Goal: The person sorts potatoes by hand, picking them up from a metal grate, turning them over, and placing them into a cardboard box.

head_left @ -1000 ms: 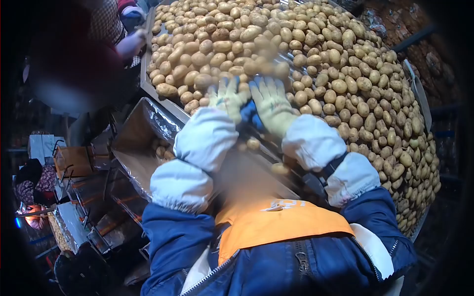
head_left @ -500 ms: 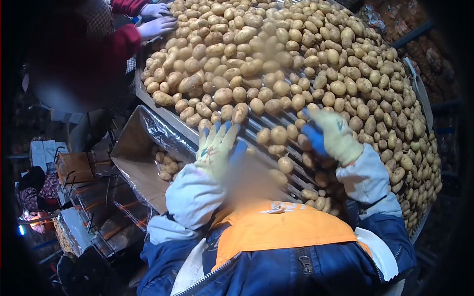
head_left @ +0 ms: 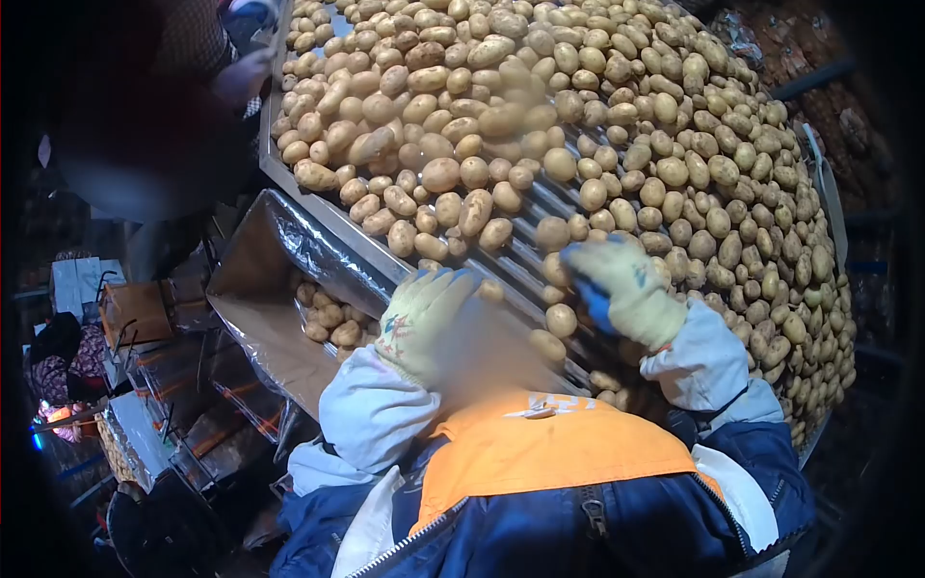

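Observation:
Many potatoes (head_left: pixel 674 173) lie over a slatted metal sorting table (head_left: pixel 525 241). My left hand (head_left: pixel 416 323), in a pale glove with blue fingertips, is at the table's near edge beside a few potatoes. Its fingers are bent and pressed together, and what is under them is hidden. My right hand (head_left: pixel 621 289), gloved alike, hovers over the slats with fingers curved and the blue thumb side apart from them. Close to its fingertips are loose potatoes (head_left: pixel 560 319); no potato shows clearly in its grasp.
A lined cardboard box (head_left: pixel 255 323) with potatoes inside stands against the table's left edge. Another person's hand (head_left: pixel 246 77) is at the far left corner. Folded cartons and racks (head_left: pixel 145 318) stand lower left. A blurred smear covers part of the view.
My left hand has drawn back towards me and its spread fingers have bent. My right hand has moved slightly nearer and left. The other person's hands have pulled back from the potatoes.

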{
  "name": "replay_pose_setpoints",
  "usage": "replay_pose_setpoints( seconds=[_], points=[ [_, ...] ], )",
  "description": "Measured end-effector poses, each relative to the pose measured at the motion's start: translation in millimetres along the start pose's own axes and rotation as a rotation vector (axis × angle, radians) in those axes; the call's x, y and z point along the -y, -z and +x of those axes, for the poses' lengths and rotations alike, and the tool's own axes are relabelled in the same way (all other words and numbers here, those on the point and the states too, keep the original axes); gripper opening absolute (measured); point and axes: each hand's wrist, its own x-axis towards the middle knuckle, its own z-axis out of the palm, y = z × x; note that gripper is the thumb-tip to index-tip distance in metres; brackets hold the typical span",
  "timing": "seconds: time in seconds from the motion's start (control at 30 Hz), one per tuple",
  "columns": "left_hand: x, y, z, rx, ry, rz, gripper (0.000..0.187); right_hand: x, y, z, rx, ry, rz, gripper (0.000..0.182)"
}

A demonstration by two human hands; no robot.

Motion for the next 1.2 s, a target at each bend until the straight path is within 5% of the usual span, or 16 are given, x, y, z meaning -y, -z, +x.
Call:
replay_pose_setpoints(
  seconds=[0.03, 0.07, 0.17, 0.23, 0.37, 0.47, 0.57, 0.63, 0.8, 0.87, 0.9, 0.93, 0.97, 1.1, 1.17, 1.2],
  points=[
    [0, 0, 0, -0.045, -0.026, 0.016, 0.028, -3, 4, 4, 0.041, -0.161, 0.169, 0.042],
    [0, -1, 3, -0.044, -0.024, 0.018, 0.028, -10, -1, 13, -0.29, 0.033, 0.029, 0.033],
    [4, -5, 28, -0.081, 0.04, 0.092, 0.031, -32, 6, 45, -0.182, -0.14, -0.149, 0.039],
    [17, -14, 49, -0.065, 0.12, 0.237, 0.032, -73, -14, 68, -0.383, -0.032, -0.301, 0.039],
    [31, -44, 101, 0.233, 0.193, 0.38, 0.039, -92, 0, 103, -0.138, -0.295, -0.226, 0.045],
    [16, -46, 122, 0.389, 0.35, 0.421, 0.041, -133, -25, 102, -0.122, -0.493, 0.669, 0.049],
    [22, -44, 116, 0.305, 0.267, 0.45, 0.041, -119, -12, 104, -0.095, -0.377, 0.35, 0.052],
    [33, -37, 120, 0.31, 0.332, 0.204, 0.05, -91, -10, 107, -0.116, -0.158, -0.16, 0.058],
    [49, -27, 120, 0.259, 0.482, -0.248, 0.079, -62, 8, 123, 0.131, -0.258, -0.355, 0.045],
    [61, -22, 103, 0.193, 0.666, -1.127, 0.078, -71, -6, 114, 0.081, -0.229, -0.372, 0.043],
    [62, -22, 86, 0.023, 0.639, -1.442, 0.075, -76, -14, 114, 0.035, -0.204, -0.391, 0.041],
    [59, -11, 69, -0.018, 0.083, -0.795, 0.064, -74, -20, 117, 0.043, -0.242, -0.492, 0.039],
    [9, 5, 64, -0.134, 0.513, -1.099, 0.055, -74, -23, 115, 0.039, -0.224, -0.481, 0.039],
    [41, 4, 33, 0.039, 0.486, -1.799, 0.045, -73, -8, 109, 0.033, -0.18, -0.312, 0.062],
    [40, -3, 28, 0.093, 0.712, -2.124, 0.04, -67, -11, 107, -0.073, -0.186, -0.26, 0.059],
    [10, 0, 32, -0.244, 0.969, -1.829, 0.039, -51, -11, 107, -0.07, -0.168, -0.261, 0.059]
  ],
)
